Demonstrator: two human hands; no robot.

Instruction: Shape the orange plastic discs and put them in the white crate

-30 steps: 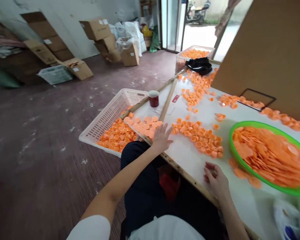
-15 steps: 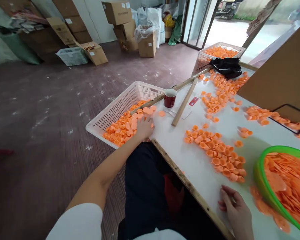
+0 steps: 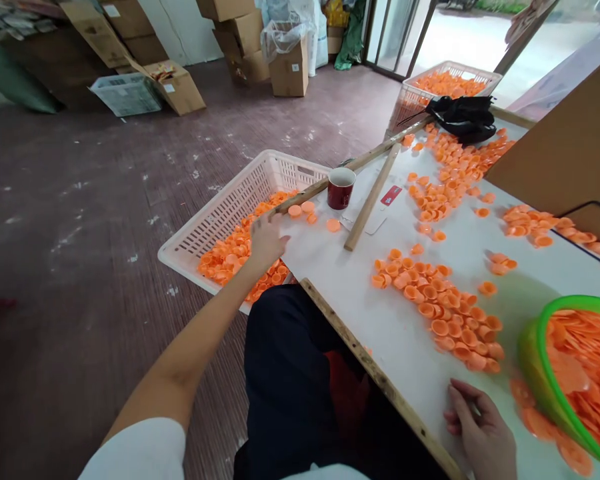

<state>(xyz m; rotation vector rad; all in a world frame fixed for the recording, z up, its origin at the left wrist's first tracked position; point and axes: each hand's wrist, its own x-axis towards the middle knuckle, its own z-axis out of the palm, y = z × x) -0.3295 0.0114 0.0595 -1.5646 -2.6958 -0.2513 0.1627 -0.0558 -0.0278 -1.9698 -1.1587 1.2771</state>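
Over the inner edge of the pink plastic basket (image 3: pixel 210 213) at the table's left side, my left hand (image 3: pixel 269 241) is stretched out, fingers apart, holding nothing. Orange plastic caps (image 3: pixel 225 257) fill the basket's bottom below it. A few flat orange discs (image 3: pixel 333 225) lie on the table just right of that hand. My right hand (image 3: pixel 480 420) rests on the white tabletop (image 3: pixel 350 293) near its front edge, fingers loosely curled in, with no object showing in them. Beyond it lies a cluster of orange cups (image 3: pixel 443 313); to its right are loose discs (image 3: pixel 540 423) beside a green basin (image 3: pixel 535 333) of orange discs.
A dark red mug (image 3: pixel 341 190) and a wooden strip (image 3: pixel 373 200) stand between the basket and more orange cups (image 3: pixel 445 180). A black bag (image 3: pixel 463 119) lies at the far end, near a second basket (image 3: pixel 405 110). A cardboard sheet (image 3: pixel 565 147) rises at right.
My left hand has moved left from the table edge to over the basket. Most discs that were by it have left the table edge; a few remain. My right hand keeps its pose.
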